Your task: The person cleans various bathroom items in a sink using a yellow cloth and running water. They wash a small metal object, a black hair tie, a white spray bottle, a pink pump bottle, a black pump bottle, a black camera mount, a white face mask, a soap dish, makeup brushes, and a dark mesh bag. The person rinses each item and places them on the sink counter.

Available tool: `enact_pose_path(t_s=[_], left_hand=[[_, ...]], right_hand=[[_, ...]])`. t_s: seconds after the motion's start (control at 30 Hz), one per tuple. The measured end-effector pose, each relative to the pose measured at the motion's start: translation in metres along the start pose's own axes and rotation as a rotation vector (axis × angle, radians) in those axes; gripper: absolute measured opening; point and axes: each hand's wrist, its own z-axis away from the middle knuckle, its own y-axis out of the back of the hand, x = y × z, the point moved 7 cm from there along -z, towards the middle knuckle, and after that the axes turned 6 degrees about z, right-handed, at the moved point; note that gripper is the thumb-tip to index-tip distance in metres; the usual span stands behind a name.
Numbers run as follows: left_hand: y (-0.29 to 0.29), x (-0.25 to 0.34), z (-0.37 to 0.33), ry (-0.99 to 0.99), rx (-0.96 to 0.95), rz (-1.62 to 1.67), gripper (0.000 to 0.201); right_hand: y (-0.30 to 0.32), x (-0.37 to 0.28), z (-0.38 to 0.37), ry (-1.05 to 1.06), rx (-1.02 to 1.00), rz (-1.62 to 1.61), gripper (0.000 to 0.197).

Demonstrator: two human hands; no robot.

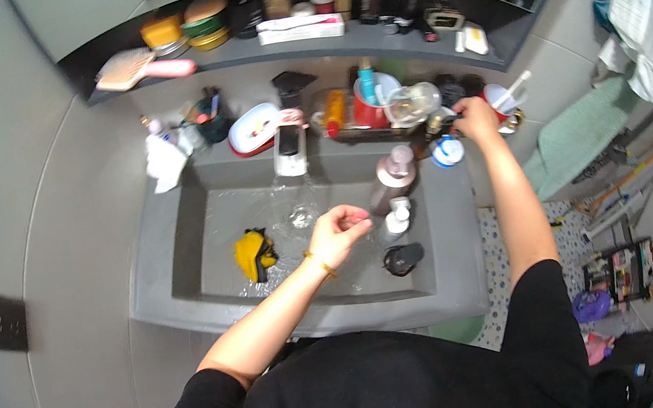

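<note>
From where I stand, the person's left hand (338, 232) hangs over the grey sink (455, 251), fingers bent and the thumb close to them, so the gap is narrow; I can't tell whether anything small sits between the tips. A thin yellow bracelet (320, 263) circles that wrist. The right hand (475, 118) is farther out, at the sink's back right corner, its fingers bent down among small items; I can't make out whether they grip one. Just below those fingers sits a blue-and-white round container (447, 151), and to their left a clear cup (412, 105) lies tilted beside a red cup (369, 107). Just right of the left hand stand a tall pinkish-grey bottle (394, 178) and a smaller white pump bottle (397, 220), with a black object (403, 259) nearer the person. To the left hand's left, a crumpled yellow-and-black cloth (255, 254) lies wet on the sink bottom. Beyond that hand, water runs from the faucet (291, 153), with a red-rimmed white dish (255, 128) to the faucet's left. Farther beyond both hands, a dark shelf (231, 56) carries a pink-handled hairbrush (143, 67) and a white box (302, 29).
</note>
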Motion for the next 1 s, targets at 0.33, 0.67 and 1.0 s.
enact_pose_path(t_s=[0.33, 0.67, 1.0], left_hand=[[0.176, 0.001, 0.018, -0.063, 0.462, -0.154, 0.015], [0.347, 0.088, 0.000, -0.374, 1.003, -1.319, 0.042], [0.366, 0.073, 0.051, -0.520, 0.676, -0.437, 0.013]], right_hand=[[-0.003, -0.148, 0.139, 0.174, 0.349, -0.928, 0.007], [-0.195, -0.392, 0.136, 0.281, -0.491, -1.040, 0.037], [-0.201, -0.461, 0.130, 0.454, -0.150, -1.109, 0.045]])
